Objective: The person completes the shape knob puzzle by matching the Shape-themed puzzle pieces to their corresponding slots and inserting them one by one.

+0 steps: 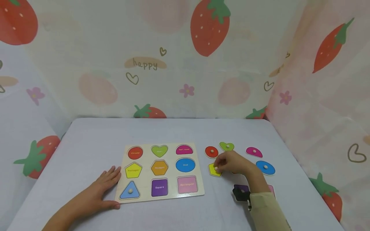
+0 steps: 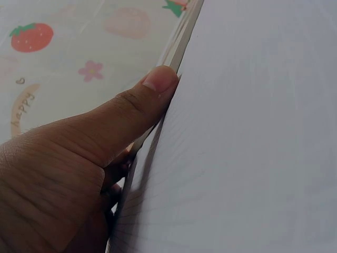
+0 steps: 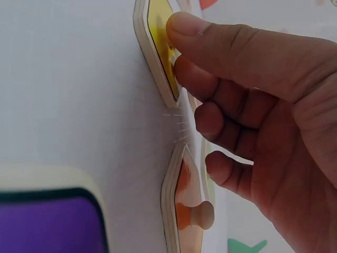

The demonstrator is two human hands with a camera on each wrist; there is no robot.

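A wooden shape puzzle board with printed, labelled shapes lies on the white cloth. A light blue triangle piece with a round knob sits in its lower left corner. My left hand rests at the board's left edge, fingers extended; in the left wrist view its thumb lies along that edge. My right hand pinches the knob of the yellow pentagon piece between thumb and forefinger. Its other fingers are curled loosely. An orange piece with a knob lies close below that hand in the right wrist view.
Around my right hand lie a red circle, a green heart, a magenta half round and a blue oval. A purple piece and a pink piece are partly hidden by my right wrist and its black strap.
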